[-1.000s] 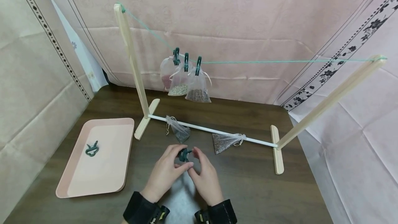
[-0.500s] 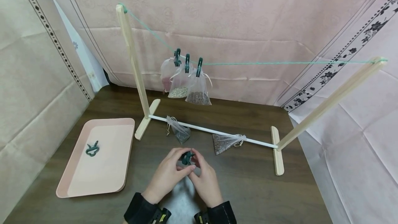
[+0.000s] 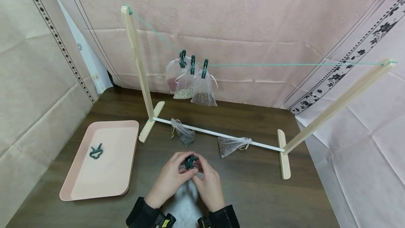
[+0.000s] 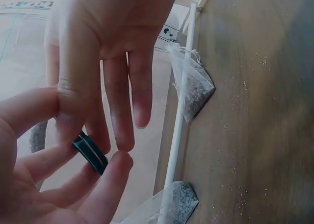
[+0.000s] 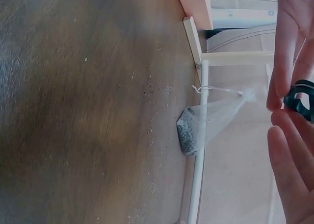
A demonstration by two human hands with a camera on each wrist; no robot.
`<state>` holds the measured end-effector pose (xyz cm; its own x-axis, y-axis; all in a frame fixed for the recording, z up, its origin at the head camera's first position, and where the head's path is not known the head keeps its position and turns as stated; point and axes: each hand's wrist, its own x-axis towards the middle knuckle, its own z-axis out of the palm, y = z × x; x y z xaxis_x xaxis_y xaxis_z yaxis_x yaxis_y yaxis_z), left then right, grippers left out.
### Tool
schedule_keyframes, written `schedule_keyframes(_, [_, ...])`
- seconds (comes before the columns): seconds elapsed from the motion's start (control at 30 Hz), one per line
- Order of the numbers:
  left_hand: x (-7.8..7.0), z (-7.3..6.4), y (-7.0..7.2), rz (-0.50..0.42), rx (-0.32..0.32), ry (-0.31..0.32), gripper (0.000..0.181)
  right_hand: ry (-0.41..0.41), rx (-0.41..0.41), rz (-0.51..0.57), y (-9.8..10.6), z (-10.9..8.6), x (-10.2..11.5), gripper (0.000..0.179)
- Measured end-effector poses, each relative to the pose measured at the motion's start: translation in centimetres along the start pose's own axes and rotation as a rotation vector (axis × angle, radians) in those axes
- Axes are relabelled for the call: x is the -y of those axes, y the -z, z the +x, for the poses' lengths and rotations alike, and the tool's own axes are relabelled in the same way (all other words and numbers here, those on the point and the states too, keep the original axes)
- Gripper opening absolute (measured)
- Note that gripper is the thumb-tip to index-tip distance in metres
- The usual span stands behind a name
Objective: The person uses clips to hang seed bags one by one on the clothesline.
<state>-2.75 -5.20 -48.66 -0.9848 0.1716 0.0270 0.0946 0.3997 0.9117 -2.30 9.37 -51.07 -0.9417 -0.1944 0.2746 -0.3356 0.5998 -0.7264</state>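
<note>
A dark green clothespin [image 3: 189,162] is between my two hands, low in the middle of the head view. My left hand [image 3: 171,177] pinches it from one side, and my right hand [image 3: 208,182] has its fingers and thumb on it from the other. Seen from the left wrist, the clothespin [image 4: 91,153] lies among both hands' fingertips; in the right wrist view its curved jaws show at the right edge. Another green clothespin [image 3: 96,151] lies on the pink tray [image 3: 67,185] to the left.
A green line [image 3: 262,65] runs between two wooden posts; several mesh bags [image 3: 203,92] hang there from green clothespins. Two more filled bags, one dark [image 3: 185,134] and one brownish [image 3: 228,147], lie against the white rod [image 3: 202,129] joining the posts' feet.
Both hands have drawn slightly closer to the body and nearer each other, with the clothespin turned between the fingers. The head view has shifted a little; the bags and tray stay put.
</note>
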Motion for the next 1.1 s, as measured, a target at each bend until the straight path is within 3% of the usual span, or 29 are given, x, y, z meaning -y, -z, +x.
schedule_keyframes(0.33, [0.1,0.0,0.1,-0.181,0.066,0.058,0.056,0.07,-0.128,-0.087,0.0,0.3,0.2,0.046])
schedule_keyframes(0.43, [0.4,0.0,0.2,-0.221,0.109,0.03,0.059,0.028,-0.119,-0.033,0.2,0.3,0.2,0.044])
schedule_keyframes(0.6, [0.7,-0.3,0.3,-0.248,0.198,-0.073,0.054,-0.154,-0.053,0.187,0.4,0.2,-0.1,0.048])
schedule_keyframes(0.67, [0.8,-0.3,0.3,-0.203,0.215,-0.111,0.055,-0.231,-0.039,0.256,0.5,0.1,-0.3,0.05])
schedule_keyframes(0.77, [0.9,-0.4,0.1,-0.049,0.198,-0.166,0.058,-0.31,-0.032,0.333,0.5,0.0,-0.5,0.05])
schedule_keyframes(0.93, [0.7,-0.4,-0.5,0.247,0.06,-0.257,0.058,-0.402,-0.002,0.445,0.8,0.2,-0.2,0.052])
schedule_keyframes(1.1, [0.5,-0.5,-0.7,0.335,-0.061,-0.286,0.053,-0.447,0.041,0.534,1.9,0.3,1.2,0.048])
